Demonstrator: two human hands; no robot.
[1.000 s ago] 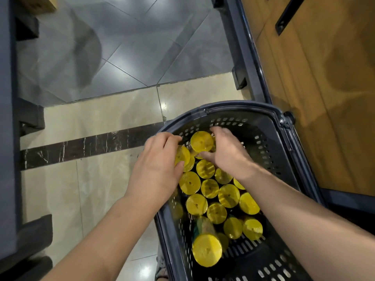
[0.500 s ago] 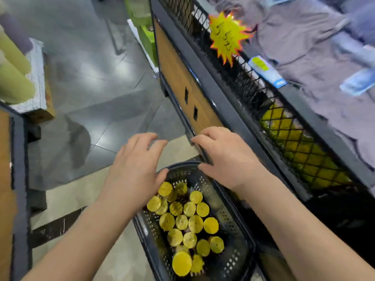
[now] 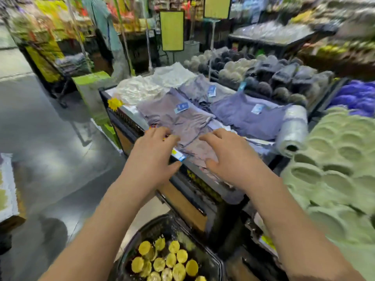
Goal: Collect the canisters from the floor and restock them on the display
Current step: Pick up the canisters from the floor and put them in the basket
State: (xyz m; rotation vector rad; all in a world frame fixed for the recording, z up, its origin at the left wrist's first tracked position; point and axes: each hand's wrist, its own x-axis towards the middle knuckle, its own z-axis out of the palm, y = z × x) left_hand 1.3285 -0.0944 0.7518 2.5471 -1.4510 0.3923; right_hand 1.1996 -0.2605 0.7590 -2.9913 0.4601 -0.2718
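Note:
Several canisters with yellow lids (image 3: 165,260) stand upright in a black plastic basket (image 3: 213,264) on the floor at the bottom of the view. Both my hands are raised well above it, in front of the display table (image 3: 182,201). My left hand (image 3: 151,157) and my right hand (image 3: 229,157) hover over the table's near edge with fingers spread and hold nothing. A wire-fronted shelf under the tabletop shows more yellow canisters (image 3: 199,182), blurred.
Folded grey and purple garments (image 3: 180,118) with blue tags cover the tabletop. A roll of clear bags (image 3: 292,130) lies at its right end. Pale green caps (image 3: 334,165) fill the right. A person in a teal shirt (image 3: 101,15) stands far back.
My hands left the canisters in the basket and rose empty to tabletop height. The view swung up from the floor to the store.

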